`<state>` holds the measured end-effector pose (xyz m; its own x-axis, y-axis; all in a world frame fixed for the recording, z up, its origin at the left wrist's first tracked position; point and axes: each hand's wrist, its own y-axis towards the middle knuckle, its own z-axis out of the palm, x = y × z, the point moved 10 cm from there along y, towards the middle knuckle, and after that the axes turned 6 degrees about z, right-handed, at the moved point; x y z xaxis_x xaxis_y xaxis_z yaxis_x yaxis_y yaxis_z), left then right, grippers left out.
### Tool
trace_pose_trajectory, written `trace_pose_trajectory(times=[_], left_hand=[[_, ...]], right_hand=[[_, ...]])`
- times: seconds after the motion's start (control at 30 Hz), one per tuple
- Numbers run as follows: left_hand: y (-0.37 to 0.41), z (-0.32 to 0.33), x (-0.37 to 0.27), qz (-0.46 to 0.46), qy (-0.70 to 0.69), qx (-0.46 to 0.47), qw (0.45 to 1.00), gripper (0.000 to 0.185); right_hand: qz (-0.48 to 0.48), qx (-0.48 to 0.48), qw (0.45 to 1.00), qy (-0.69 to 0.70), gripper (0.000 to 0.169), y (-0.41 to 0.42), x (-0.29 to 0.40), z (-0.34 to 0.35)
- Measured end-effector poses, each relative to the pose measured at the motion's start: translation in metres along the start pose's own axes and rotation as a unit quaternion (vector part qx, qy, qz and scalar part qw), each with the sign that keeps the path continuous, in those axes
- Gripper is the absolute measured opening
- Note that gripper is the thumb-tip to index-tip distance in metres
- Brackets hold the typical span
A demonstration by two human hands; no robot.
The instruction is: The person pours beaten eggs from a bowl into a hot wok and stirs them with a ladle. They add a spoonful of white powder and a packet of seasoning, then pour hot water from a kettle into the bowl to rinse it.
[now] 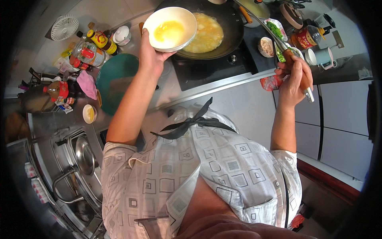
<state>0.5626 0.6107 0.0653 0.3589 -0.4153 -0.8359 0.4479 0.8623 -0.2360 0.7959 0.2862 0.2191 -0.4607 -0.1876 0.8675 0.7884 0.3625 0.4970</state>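
Observation:
My left hand [152,56] grips the rim and underside of a white bowl [188,33], which is tilted beside and partly over a black wok. Yellow beaten egg remains in the bowl. In the wok [234,33] lies a round, pale yellow layer of egg [209,34]. My right hand [294,79] is closed around the wooden handle [305,78] of a long metal utensil, whose shaft [262,25] slants up over the wok's right side; its head is out of view. The wok stands on a black cooktop [206,71].
Left of the wok are a green round board or lid [115,89], bottles [101,41], a pink cloth [87,84] and a small bowl [89,113]. A sink [80,179] lies lower left. Right are a bowl of sliced food [265,47], chopped greens [274,29], an oil bottle [307,37] and a mug [325,58].

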Motion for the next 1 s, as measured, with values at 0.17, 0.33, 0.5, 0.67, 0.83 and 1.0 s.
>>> trace_pose_trajectory(times=[0.17,0.33,0.5,0.67,0.83,1.0], left_hand=[[-0.016,-0.002,-0.032,0.109,0.039,0.004,0.993,0.061],[-0.038,0.002,-0.067,0.185,0.038,0.021,0.982,0.060],[-0.072,0.018,-0.091,0.181,0.017,0.028,0.983,0.058],[-0.106,0.033,-0.111,0.143,-0.013,0.048,0.988,0.056],[-0.135,0.063,-0.136,0.102,-0.033,0.109,0.988,0.056],[-0.157,0.081,-0.158,0.115,-0.046,0.174,0.977,0.057]], right_hand=[[0.059,-0.003,0.998,-0.030,0.023,-0.006,-0.045,0.003],[0.106,0.021,0.994,-0.022,0.020,-0.017,-0.080,0.006],[0.103,0.025,0.994,-0.040,0.018,-0.023,-0.097,0.007],[0.092,0.039,0.994,-0.050,0.017,-0.024,-0.102,0.011],[0.101,0.031,0.994,-0.028,0.017,-0.025,-0.105,0.015],[0.090,0.020,0.995,-0.047,0.019,-0.018,-0.097,0.016]])
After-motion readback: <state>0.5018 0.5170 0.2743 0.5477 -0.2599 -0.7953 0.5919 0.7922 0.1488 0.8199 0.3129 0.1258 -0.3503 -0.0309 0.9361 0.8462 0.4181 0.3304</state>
